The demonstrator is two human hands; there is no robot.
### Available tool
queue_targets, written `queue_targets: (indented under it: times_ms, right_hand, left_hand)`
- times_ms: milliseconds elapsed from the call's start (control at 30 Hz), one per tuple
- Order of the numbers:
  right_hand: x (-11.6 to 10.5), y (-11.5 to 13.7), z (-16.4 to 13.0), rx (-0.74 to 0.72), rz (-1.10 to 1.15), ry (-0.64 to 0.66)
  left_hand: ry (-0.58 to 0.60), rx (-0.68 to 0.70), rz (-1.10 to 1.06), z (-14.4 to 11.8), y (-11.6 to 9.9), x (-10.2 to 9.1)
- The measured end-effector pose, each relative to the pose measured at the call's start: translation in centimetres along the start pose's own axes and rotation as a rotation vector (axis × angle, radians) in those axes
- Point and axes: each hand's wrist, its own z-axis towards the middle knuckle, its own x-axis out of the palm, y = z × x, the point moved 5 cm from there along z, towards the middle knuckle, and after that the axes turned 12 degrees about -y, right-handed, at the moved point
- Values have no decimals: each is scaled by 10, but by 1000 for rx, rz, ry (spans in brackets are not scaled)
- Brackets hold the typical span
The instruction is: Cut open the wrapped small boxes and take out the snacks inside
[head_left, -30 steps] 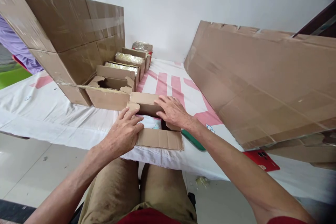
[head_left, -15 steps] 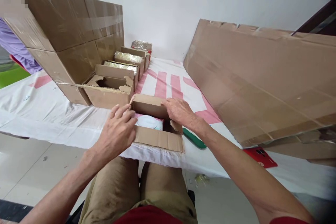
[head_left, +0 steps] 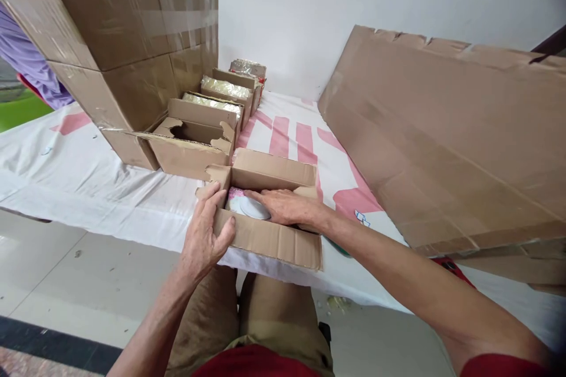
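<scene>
Flat cardboard sheet (head_left: 446, 129), far right: leans tilted along the right of the tabletop (head_left: 88, 188), its low edge on the cloth. It takes up the whole right side and leaves a lane down the middle.

Big carton (head_left: 119, 41), far left: taped shut, overhanging a row of small boxes (head_left: 221, 100) that runs from mid-table to the far wall. The far ones show shiny wrapped contents at the top. The nearest in the row, an open-flapped box (head_left: 190, 144), has its flaps half folded and a dark gap in the middle. A purple sleeve (head_left: 30, 70) of another person shows behind the big carton, far left.

Tabletop: white cloth with pink stripes; a red flat thing (head_left: 455, 268) peeks out under the sheet's near edge.

Open box (head_left: 265, 212), near edge, centre, just in front of the row: all four flaps stand out, near flap hanging toward the person's knees. Sits close to the edge, likely so both hands reach in without stretching. Inside, a white round item (head_left: 250, 207) lies on pink packing.

Left hand (head_left: 206, 235): clasps the box's near-left corner, thumb on the near flap, fingers (head_left: 212, 197) curled over the left wall. Seems to brace the box. Wrist straight, forearm rising from low left.

Right hand (head_left: 283, 207): palm down inside the box, fingers flat and together, tips touching the white item; pressing rather than gripping, as far as I can tell. Forearm crosses the right wall from near right.
</scene>
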Motion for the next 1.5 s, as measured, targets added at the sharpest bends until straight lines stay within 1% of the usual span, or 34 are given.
queue_targets:
  times_ms: [67, 133, 233, 333, 467, 567, 667, 733, 767, 833, 867, 900, 933, 1000, 1033, 1067, 1100, 1167, 1200, 1267, 1367, 1433, 1500]
  right_hand:
    - [8, -6, 2, -9, 71, -32]
    - [11, -10, 1, -18, 136, -78]
    - [9, -12, -1, -4, 162, -142]
    - [2, -9, -4, 16, 161, -223]
    - [-14, -5, -13, 64, 224, -415]
    - [-29, -8, -26, 164, 342, -567]
    - [-42, -18, -41, 278, 562, -650]
    - [-52, -25, -52, 308, 736, -721]
    - [-58, -28, -59, 309, 820, -777]
    - [-71, -33, -74, 294, 973, -902]
    - [-77, -34, -82, 285, 1036, -950]
    - [-84, -34, -90, 273, 1082, -986]
    - [-89, -33, -97, 260, 1112, -1007]
    - [-100, -27, -111, 229, 1132, -1032]
    - [-104, -22, -118, 209, 1126, -1040]
    - [-107, -16, -123, 191, 1116, -1043]
    - [-109, -9, -128, 175, 1105, -1034]
    - [-111, 7, -134, 147, 1078, -992]
    - [-111, 15, -135, 133, 1060, -957]
    - [-112, 31, -136, 97, 1020, -882]
    - [-120, 44, -139, -5, 952, -790]
    - [-124, 44, -144, -65, 903, -734]
    - [-123, 37, -153, -66, 844, -705]
  left_hand:
    - [0, -3, -15, -1, 1, 2]
    - [-11, -12, -13, -2, 1, 4]
    - [-38, -40, 11, -1, -2, 6]
    - [-74, -49, 24, 0, -6, 6]
    - [-121, -72, 2, 3, -7, 5]
    - [-125, -125, -6, 5, -3, 6]
    - [-115, -154, -2, 7, -1, 6]
    - [-67, -123, 0, 9, -2, 7]
    - [-33, -100, 9, 10, -4, 6]
    - [18, -56, 57, 11, -9, 1]
    - [15, -45, 97, 12, -13, -4]
    - [-22, -36, 137, 12, -18, -12]
    - [-83, -28, 165, 13, -25, -21]
    - [-214, -35, 137, 13, -42, -40]
    - [-246, -59, 62, 13, -50, -46]
    - [-237, -93, -54, 14, -57, -49]
    - [-187, -135, -187, 15, -63, -49]
    - [-40, -210, -411, 16, -73, -43]
    - [20, -228, -476, 16, -77, -40]
    - [81, -233, -522, 17, -82, -38]
    - [59, -244, -588, 18, -86, -38]
    - [23, -296, -670, 17, -87, -39]
    - [10, -380, -768, 16, -88, -39]
